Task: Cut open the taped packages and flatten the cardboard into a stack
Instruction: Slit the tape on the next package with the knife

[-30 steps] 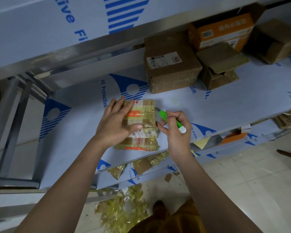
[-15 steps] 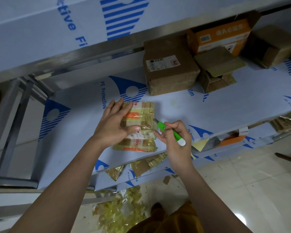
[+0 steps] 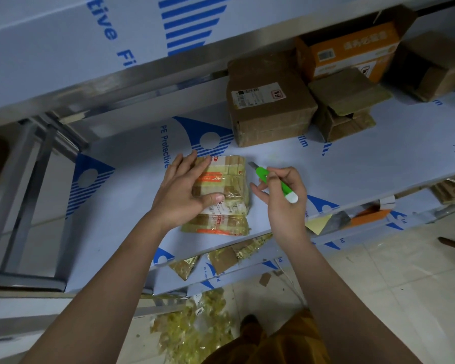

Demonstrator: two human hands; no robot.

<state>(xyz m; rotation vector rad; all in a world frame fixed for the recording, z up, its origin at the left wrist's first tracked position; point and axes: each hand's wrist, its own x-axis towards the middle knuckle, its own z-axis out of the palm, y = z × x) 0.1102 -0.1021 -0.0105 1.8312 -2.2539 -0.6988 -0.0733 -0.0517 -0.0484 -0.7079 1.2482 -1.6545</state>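
Torn tape scraps (image 3: 195, 329) litter the floor nearest the person. On the shelf (image 3: 352, 166), the left hand (image 3: 184, 190) lies flat on a taped package (image 3: 222, 195), fingers spread and thumb across its top. Just right, the right hand (image 3: 284, 198) grasps a green knife (image 3: 273, 183), blade beside the package's far corner. Farther back stand a sealed brown box (image 3: 268, 101), a small opened box (image 3: 347, 106) whose inside is hidden, and an orange box (image 3: 352, 51).

One taped package (image 3: 222, 191), four boxes, one knife (image 3: 272, 181), two hands.
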